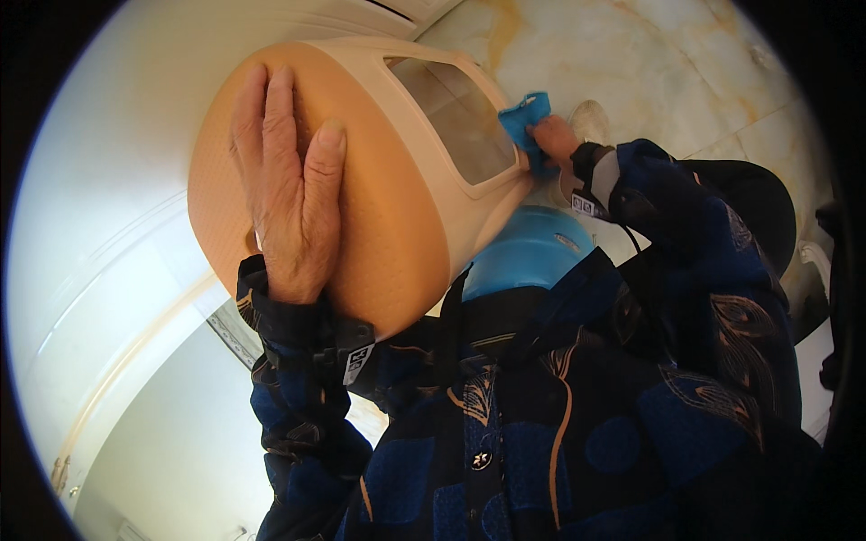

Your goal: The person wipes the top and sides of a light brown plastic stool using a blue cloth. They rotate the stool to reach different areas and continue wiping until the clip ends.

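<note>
My left hand [291,182] lies flat on the orange seat of a plastic stool [385,237], its palm down and thumb a little apart from the fingers. The stool's pale side frame [406,122] has a large opening through which the floor shows. At the right, my right hand [556,140] grips a blue cloth [531,115] against or very near the lower edge of that frame; whether they touch is hard to tell. Below the stool, partly hidden by my clothing, is a smooth blue plastic object [534,243], perhaps a basin or bucket.
Marbled floor tiles [656,74] spread at the upper right. A shoe [590,122] stands just beyond my right hand. A white surface [122,176] with a curved, light-brown line runs down the left. A white panel [406,10] borders the floor at the top.
</note>
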